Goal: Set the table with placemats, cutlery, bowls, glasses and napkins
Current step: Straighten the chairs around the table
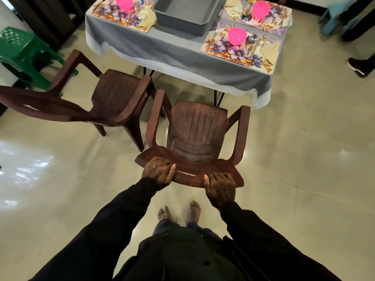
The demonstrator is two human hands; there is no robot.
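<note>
I stand behind a brown plastic chair [197, 128] that faces the table [172, 51]. My left hand [159, 171] and my right hand [220, 188] both grip the top edge of its backrest. The table wears a grey cloth and carries floral placemats [229, 51], each with an upturned pink bowl [237, 36], cutlery [252, 42] and a folded yellowish napkin [271, 50]. One setting lies at the near right, another [260, 10] behind it, and one [123, 3] at the far left. A glass shows dimly beside the left bowl.
A grey plastic tub [182, 15] sits in the middle of the table. A second brown chair [113, 98] stands to the left, angled away. A green stool [18, 47] is at the far left, a blue stool [332, 15] and another person's shoe [358, 65] at the right.
</note>
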